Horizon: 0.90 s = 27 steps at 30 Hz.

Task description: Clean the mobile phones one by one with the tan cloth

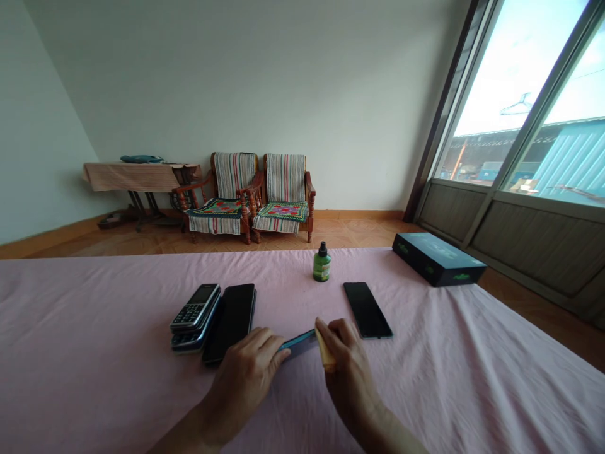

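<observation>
My left hand [252,372] is closed on one end of a thin, blue-edged smartphone [300,340], which is tilted and seen nearly edge-on above the bed cover. My right hand [348,366] pinches a small yellowish cloth-like pad [325,350] at the phone's right end; its exact kind is unclear. To the left of my left hand lies a large black smartphone [232,320], screen up. Touching its left side is a stack of keypad phones, a silver-and-black one [196,306] on top. Beyond my right hand another black smartphone [367,309] lies flat.
A green bottle with a black spray top [322,263] stands upright farther back on the pink cover [118,328]. A black box [437,258] sits at the far right edge. Two wooden armchairs [283,189] and a cloth-covered table [142,177] stand along the wall.
</observation>
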{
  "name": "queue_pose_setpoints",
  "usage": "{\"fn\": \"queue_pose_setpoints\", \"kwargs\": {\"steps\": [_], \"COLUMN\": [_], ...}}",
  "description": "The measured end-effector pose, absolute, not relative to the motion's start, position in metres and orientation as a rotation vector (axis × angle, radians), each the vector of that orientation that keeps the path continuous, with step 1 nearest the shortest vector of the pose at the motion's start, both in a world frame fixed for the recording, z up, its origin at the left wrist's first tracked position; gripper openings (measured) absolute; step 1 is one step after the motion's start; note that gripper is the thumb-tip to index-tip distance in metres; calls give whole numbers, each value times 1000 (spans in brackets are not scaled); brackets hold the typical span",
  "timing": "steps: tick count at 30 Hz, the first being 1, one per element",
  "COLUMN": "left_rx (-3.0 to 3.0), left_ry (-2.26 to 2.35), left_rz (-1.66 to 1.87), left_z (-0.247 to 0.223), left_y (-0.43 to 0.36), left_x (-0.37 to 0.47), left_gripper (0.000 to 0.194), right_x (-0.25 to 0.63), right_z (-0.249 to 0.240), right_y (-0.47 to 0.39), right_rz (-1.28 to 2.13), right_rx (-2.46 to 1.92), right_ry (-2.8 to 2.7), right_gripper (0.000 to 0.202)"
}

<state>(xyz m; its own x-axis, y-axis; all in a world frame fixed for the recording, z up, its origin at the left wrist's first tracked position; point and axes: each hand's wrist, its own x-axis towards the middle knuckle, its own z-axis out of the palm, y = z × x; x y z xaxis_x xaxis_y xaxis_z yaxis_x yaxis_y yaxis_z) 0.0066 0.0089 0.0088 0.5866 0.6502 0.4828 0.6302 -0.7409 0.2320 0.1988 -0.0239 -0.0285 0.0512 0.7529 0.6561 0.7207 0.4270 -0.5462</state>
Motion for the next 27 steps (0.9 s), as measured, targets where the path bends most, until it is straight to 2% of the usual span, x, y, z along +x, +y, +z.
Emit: {"fn": "queue_pose_setpoints", "kwargs": {"steps": [3,5,10,13,17,22,27], "left_rx": [2754,2744,2744,2751,2732,2712,2673], "left_ry": [1102,1096,1102,1089,1075,1070,1054], "left_rz": [901,952,1022,1079,1134,1121,1178], "left_z": [8,8,10,10,8,7,8], "left_y": [9,8,8,9,10,10,9], "left_x": [5,3,2,0,-2,-3,-5], "left_gripper": [25,26,30,31,29,28,22], "right_x": [206,205,197,197,199,196,199], "right_z": [-30,-26,-18,-23,-26,-18,-26], "right_y": [-19,-18,-20,-19,-18,-21,-16], "right_rz": [193,268,249,295,359,301,398], "right_rx": [-1335,-1317,-1240,-1265,-1324,-1253,-1322], "right_ry": [-1555,-1503,-1424,-1436,-1460,-1435,-1477], "right_gripper": [36,28,34,27,34,26,31]}}
